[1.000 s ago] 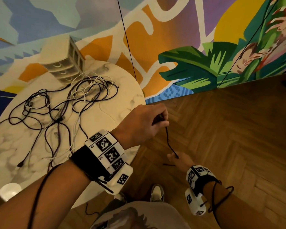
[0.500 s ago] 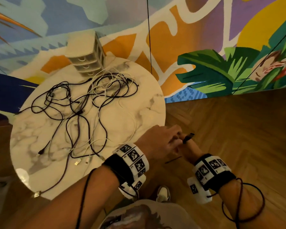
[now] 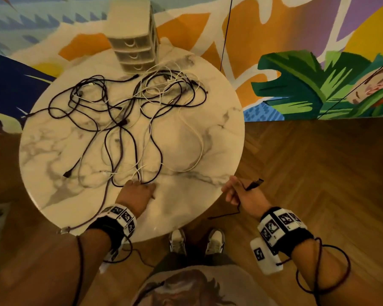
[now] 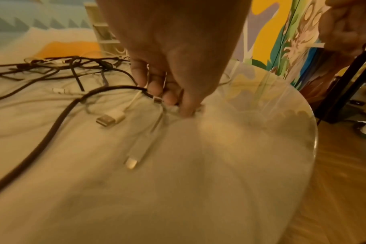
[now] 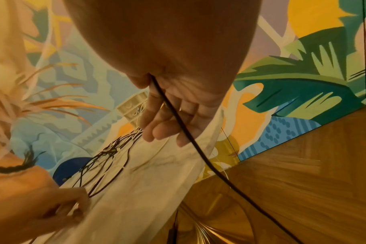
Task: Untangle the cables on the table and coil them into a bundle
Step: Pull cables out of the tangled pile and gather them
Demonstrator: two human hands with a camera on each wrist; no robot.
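A tangle of black and white cables (image 3: 128, 111) sprawls over the round marble table (image 3: 208, 133). My left hand (image 3: 142, 184) reaches onto the table at the tangle's near edge. In the left wrist view its fingertips (image 4: 173, 104) pinch a cable end there, beside a white USB plug (image 4: 110, 118). My right hand (image 3: 237, 191) hovers off the table's right edge and holds a black cable (image 5: 171, 115), pinched at the thumb and running across the palm. That cable's plug (image 3: 255, 183) sticks out past the thumb. More black cable loops round my right forearm (image 3: 323, 272).
A small beige drawer unit (image 3: 133, 40) stands at the table's far edge against the painted wall. One black cable end (image 3: 64, 230) hangs over the table's near left rim. My shoes (image 3: 177, 239) are on the wooden floor (image 3: 318, 173) just below the table.
My left hand has left the right hand and moved onto the table to the tangle's near edge. The right hand keeps the black cable and has risen beside the table.
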